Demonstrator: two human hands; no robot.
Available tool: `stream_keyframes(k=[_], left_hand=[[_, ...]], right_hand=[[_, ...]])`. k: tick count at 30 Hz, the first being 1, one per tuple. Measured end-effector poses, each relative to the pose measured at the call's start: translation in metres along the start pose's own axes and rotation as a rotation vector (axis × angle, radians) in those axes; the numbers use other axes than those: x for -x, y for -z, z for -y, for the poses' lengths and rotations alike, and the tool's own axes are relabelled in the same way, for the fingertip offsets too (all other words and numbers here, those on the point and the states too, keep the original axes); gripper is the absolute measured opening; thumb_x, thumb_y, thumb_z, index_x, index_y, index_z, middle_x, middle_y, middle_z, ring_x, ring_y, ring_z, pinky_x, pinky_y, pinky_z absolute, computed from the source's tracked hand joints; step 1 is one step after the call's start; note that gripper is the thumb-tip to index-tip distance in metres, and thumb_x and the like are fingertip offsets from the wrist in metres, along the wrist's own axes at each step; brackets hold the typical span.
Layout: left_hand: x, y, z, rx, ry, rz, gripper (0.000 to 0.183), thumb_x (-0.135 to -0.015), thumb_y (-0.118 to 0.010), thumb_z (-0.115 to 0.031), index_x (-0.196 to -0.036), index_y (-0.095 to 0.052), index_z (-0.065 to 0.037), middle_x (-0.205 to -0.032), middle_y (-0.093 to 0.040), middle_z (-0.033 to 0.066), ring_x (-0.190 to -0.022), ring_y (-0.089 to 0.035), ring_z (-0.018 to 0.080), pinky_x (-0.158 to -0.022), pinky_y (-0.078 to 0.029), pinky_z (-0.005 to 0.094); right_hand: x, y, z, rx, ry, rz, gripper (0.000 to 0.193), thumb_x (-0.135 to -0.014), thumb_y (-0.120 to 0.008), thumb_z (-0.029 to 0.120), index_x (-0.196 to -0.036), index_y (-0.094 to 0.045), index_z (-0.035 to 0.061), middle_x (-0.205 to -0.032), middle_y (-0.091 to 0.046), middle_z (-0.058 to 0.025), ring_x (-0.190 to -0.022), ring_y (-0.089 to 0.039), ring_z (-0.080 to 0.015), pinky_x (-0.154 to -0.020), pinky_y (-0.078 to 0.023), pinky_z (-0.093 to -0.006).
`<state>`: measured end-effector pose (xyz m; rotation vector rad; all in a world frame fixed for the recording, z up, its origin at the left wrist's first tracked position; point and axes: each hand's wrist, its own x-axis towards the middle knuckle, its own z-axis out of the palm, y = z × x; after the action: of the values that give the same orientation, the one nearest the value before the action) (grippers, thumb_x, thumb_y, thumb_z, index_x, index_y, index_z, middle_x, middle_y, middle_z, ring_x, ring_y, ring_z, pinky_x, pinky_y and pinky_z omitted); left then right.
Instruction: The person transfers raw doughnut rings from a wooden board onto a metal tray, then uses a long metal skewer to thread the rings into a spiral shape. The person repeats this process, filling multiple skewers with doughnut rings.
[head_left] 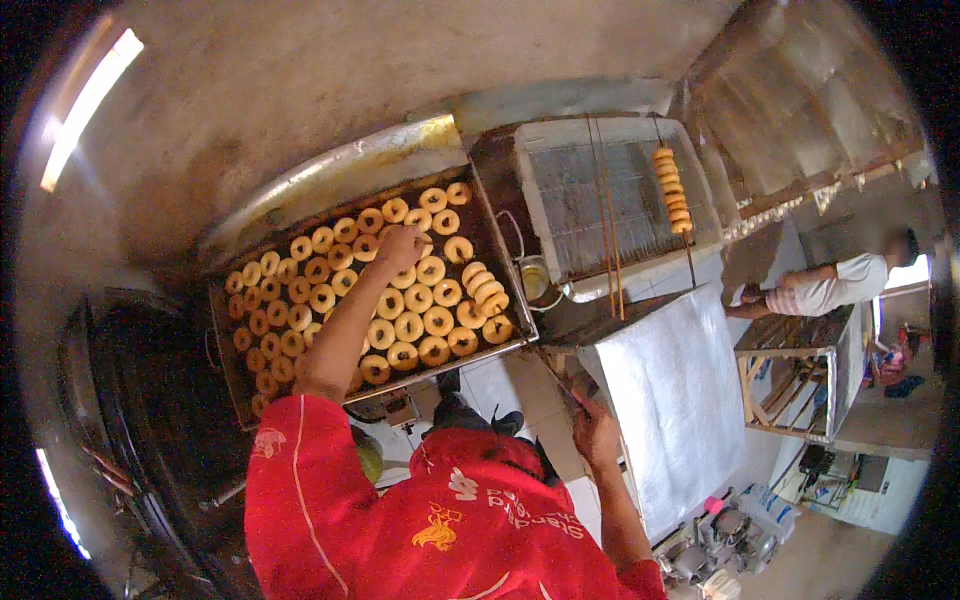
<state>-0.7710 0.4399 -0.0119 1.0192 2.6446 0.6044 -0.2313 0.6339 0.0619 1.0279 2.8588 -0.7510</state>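
Many golden ring doughnuts (pixel 438 320) float in rows in a wide rectangular fryer (pixel 522 322) of dark oil. My left hand (pixel 403 246) reaches over the middle of it, its fingers curled down at a doughnut (pixel 424 246) that they partly hide. Low at the right, my right hand (pixel 597 432) is closed around the end of a thin stick (pixel 562 378). The stick slants up over the fryer's near right corner. In line with it lies a leaning stack of several doughnuts (pixel 486 291), apparently threaded on it.
Right of the fryer is a pale draining tray (pixel 548 215) with a wire rack. Across it lie bare sticks (pixel 606 210) and a stick of threaded doughnuts (pixel 671 190). A silvery-covered table (pixel 665 400) stands by my right arm. Another person (pixel 835 285) is at the far right.
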Motion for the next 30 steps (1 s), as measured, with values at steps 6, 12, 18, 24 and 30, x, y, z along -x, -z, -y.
stream_keyframes(k=[6, 12, 18, 24, 30], left_hand=[[-0.007, 0.003, -0.014, -0.006, -0.116, 0.119, 0.013, -0.095, -0.066, -0.014, -0.101, -0.069, -0.003, -0.084, -0.070, 0.0176, -0.081, -0.071, 0.0341, -0.077, -0.057, 0.0475], [-0.056, 0.006, 0.063, -0.038, -0.037, -0.109, 0.017, -0.097, -0.066, -0.018, -0.099, -0.067, -0.001, -0.085, -0.068, 0.0181, -0.084, -0.069, 0.0376, -0.079, -0.056, 0.0529], [-0.060, 0.016, 0.033, 0.196, -0.160, 0.006, 0.012, -0.096, -0.064, -0.012, -0.092, -0.068, -0.002, -0.084, -0.069, 0.0200, -0.083, -0.068, 0.0404, -0.077, -0.054, 0.0536], [-0.094, 0.009, 0.073, -0.032, 0.061, -0.248, 0.017, -0.095, -0.064, -0.016, -0.089, -0.068, -0.001, -0.082, -0.067, 0.0235, -0.082, -0.067, 0.0424, -0.077, -0.053, 0.0567], [-0.083, 0.035, 0.083, 0.281, -0.006, -0.073, 0.019, -0.096, -0.068, -0.019, -0.098, -0.070, -0.001, -0.094, -0.072, 0.0185, -0.090, -0.071, 0.0365, -0.078, -0.055, 0.0488]], right_hand=[[-0.019, -0.032, 0.017, -0.103, -0.045, 0.055, 0.045, -0.094, -0.063, 0.012, -0.136, -0.070, 0.0265, -0.110, -0.075, -0.0205, -0.093, -0.072, -0.0441, -0.081, -0.058, -0.0533], [-0.044, -0.028, 0.046, -0.066, 0.006, 0.024, 0.045, -0.095, -0.064, 0.019, -0.139, -0.067, 0.0283, -0.106, -0.075, -0.0195, -0.088, -0.072, -0.0453, -0.077, -0.059, -0.0541], [-0.083, -0.060, 0.060, -0.174, -0.052, 0.038, 0.048, -0.093, -0.062, 0.010, -0.138, -0.069, 0.0240, -0.116, -0.074, -0.0214, -0.101, -0.072, -0.0433, -0.088, -0.057, -0.0526], [-0.098, -0.024, 0.101, 0.041, -0.095, 0.136, 0.046, -0.094, -0.062, 0.010, -0.138, -0.069, 0.0201, -0.123, -0.073, -0.0208, -0.105, -0.072, -0.0429, -0.092, -0.058, -0.0482], [-0.117, -0.068, 0.022, -0.351, 0.256, -0.174, 0.038, -0.096, -0.065, 0.014, -0.133, -0.073, 0.0147, -0.115, -0.075, -0.0209, -0.097, -0.074, -0.0376, -0.088, -0.059, -0.0426]])
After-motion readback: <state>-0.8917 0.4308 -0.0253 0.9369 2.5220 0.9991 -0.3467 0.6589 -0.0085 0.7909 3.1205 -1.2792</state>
